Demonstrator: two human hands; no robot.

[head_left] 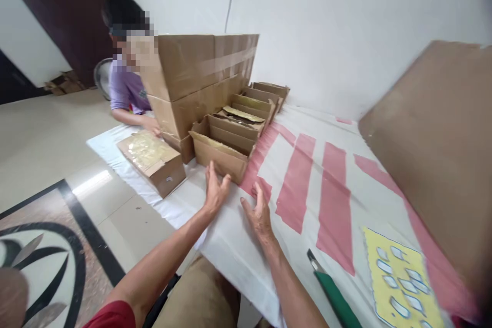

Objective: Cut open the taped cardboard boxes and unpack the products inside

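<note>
My left hand [216, 187] reaches forward over the white cloth, fingers apart, close to the near wall of an open cardboard box [219, 158]. I cannot tell whether the fingertips touch it. To its right, my right hand [258, 211] hovers with thumb and fingers spread and nothing between them. The open box is the nearest in a row of several open boxes [265, 93] running back toward the wall. Left of my hands sits a closed cardboard box [169, 174], its top covered in shiny yellowish tape.
Stacked taped cartons [188, 66] rise behind the row. A person in a purple shirt [125, 84] sits beyond them, a hand near the closed box. A green utility knife [334, 294], a yellow patterned sheet [400, 277] and a large cardboard panel [438, 148] are at right. Pink tape strips [334, 200] mark the tablecloth.
</note>
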